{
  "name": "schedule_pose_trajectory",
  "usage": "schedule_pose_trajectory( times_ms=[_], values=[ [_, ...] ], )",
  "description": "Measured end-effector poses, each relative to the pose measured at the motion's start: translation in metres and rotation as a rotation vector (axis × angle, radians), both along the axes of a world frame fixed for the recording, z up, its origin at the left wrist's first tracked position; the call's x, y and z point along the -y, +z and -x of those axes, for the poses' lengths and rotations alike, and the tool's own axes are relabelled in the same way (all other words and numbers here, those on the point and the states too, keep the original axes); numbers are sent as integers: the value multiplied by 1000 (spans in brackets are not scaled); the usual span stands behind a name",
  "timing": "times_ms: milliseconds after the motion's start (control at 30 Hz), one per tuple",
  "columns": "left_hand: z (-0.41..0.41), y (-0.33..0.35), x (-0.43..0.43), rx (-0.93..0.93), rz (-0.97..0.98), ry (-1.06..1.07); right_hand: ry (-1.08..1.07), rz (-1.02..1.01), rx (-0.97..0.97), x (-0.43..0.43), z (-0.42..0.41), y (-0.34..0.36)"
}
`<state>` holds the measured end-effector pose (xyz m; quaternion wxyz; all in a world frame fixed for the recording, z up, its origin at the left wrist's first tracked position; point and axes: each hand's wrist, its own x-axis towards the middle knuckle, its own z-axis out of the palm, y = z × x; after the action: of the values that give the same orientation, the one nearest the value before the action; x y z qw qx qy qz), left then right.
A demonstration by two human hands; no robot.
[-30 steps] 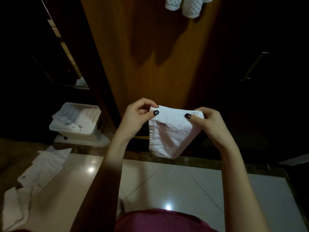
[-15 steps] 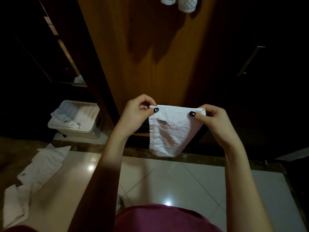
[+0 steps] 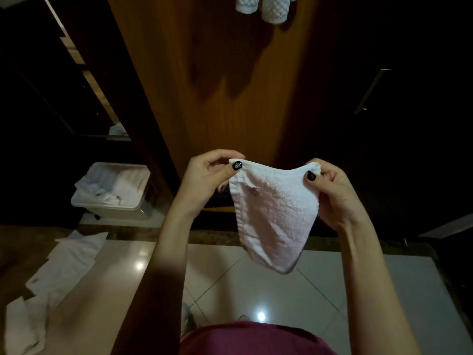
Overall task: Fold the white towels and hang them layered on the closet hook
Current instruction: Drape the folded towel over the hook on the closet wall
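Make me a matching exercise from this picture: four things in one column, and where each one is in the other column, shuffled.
1 small white terry towel
2 white quilted towels
3 pale plastic bin
4 flat white cloths

A hanging high on the wooden door
B spread on the floor, far left
C pinched between left hand and right hand
D standing left of the door's base, holding linens

Pairs: 1-C, 2-A, 3-D, 4-B

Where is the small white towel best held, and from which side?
At its two top corners, one from each side, as the left hand and right hand pinch it now. The towel hangs limp, so corner grips spread its top edge.
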<state>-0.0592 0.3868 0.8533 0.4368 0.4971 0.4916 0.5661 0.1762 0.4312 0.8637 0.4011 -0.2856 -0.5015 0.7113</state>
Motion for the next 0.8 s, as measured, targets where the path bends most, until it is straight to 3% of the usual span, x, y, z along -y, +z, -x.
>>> schedule_pose_trajectory(
  times_ms=[167,367,500,800],
  values=[
    [-5,6,9,220,7,-98,62,14,-125,8,-6,2],
    [-26,16,13,465,-62,-307,118,-23,-47,20,11,15],
    [-31,23,14,424,-24,-360,172,-138,-8,30,24,29],
    [-31,30,16,468,-39,-386,88,-138,17,31,31,34]
  ],
)
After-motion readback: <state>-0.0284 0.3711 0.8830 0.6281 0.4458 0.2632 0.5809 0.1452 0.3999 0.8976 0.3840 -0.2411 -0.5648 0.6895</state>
